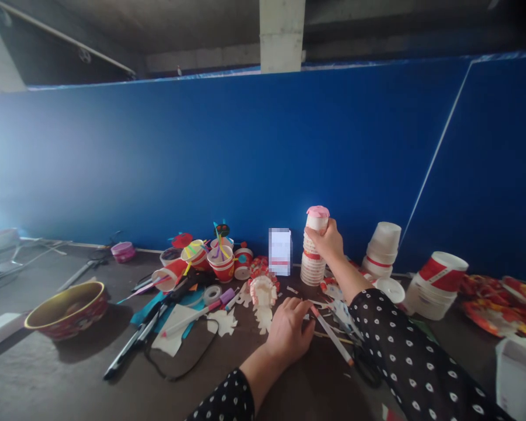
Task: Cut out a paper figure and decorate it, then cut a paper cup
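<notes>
My right hand (329, 241) is closed round the upper part of a tall stack of upside-down paper cups (312, 273). A piece of pink paper (318, 211) covers the top of the stack. Below and to the left, my left hand (289, 330) rests palm down on the table, fingers loosely bent and thumb apart, with nothing visible in it. Just right of it lies a white marker with an orange-red end (332, 338). Beyond my left hand is a cut white paper piece (263, 295) with a ruffled cup shape.
Decorated paper cups (222, 266) stand at centre left, near a roll of tape (212, 294) and a black glue gun (175, 301). A red-gold bowl (68, 313) sits left. More cup stacks (433, 292) stand right. A blue panel (201, 152) rises behind.
</notes>
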Demonstrator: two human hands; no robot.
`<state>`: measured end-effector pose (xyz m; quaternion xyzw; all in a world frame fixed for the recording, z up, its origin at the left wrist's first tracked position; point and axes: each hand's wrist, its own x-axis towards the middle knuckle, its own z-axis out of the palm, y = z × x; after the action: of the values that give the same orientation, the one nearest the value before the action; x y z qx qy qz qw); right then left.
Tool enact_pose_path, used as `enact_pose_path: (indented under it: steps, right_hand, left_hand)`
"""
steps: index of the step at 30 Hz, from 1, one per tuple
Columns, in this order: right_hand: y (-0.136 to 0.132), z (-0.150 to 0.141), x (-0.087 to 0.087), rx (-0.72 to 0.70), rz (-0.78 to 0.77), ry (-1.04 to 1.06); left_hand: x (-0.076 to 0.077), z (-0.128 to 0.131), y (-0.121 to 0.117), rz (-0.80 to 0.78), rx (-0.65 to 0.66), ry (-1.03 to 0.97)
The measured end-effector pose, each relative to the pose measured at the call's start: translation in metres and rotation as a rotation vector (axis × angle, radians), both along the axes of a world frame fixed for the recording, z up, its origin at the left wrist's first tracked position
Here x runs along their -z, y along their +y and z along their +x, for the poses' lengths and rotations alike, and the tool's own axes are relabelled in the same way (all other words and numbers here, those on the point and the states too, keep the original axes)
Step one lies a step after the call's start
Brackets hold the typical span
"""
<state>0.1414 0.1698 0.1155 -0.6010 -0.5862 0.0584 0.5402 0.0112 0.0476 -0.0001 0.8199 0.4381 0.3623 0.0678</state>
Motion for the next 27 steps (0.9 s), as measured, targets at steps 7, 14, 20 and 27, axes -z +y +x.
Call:
enact_pose_path:
  steps: [7,14,20,27]
  right_hand:
    - [0.002,0.001,0.006,-0.023,0.048,-0.004]
    - [0.003,-0.004,0.007,-0.029,0.059,0.009]
    - [0.008,-0.007,0.011,-0.018,0.034,0.015]
    - [0.005,-0.007,0.015,0.012,0.066,0.017]
  left_hand:
    - [-0.001,0.000,0.000,-0.010,0.002,0.008]
    - [0.003,0.001,0.001,-0.015,0.016,-0.001]
    - [0.003,0.000,0.002,-0.052,0.007,0.001]
    - [0.002,0.001,0.001,-0.055,-0.005,0.019]
